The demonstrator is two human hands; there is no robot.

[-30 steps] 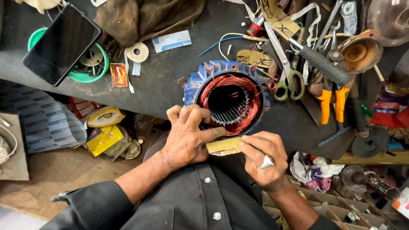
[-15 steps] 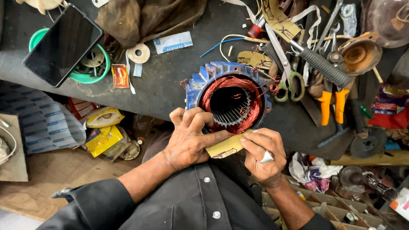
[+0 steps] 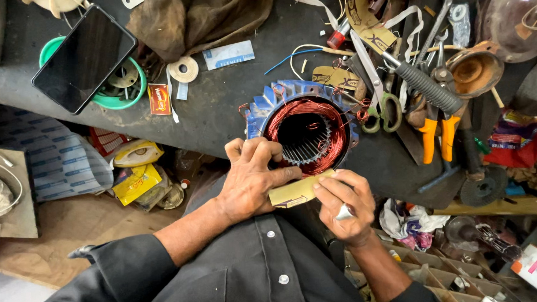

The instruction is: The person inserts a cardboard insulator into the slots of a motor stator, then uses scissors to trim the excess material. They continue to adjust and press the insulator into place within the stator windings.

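Note:
A blue-finned motor stator [image 3: 304,131] with red copper windings stands on the dark workbench [image 3: 229,104]. My left hand [image 3: 254,176] rests on its near rim, fingers curled over the winding. A yellowish strip of insulating paper [image 3: 295,192] lies between my two hands at the stator's near edge. My right hand [image 3: 343,205] pinches the strip's right end, and a small shiny metal piece shows between its fingers.
Green-handled scissors [image 3: 385,105], orange-handled pliers [image 3: 436,133], wrenches and a black-grip tool lie right of the stator. A smartphone [image 3: 83,56] sits on a green ring at left, with a brown cloth [image 3: 206,13] and tape roll [image 3: 183,69]. Clutter fills the floor.
Both hands stay at the stator's near rim. The paper strip and my right hand have shifted slightly toward the windings.

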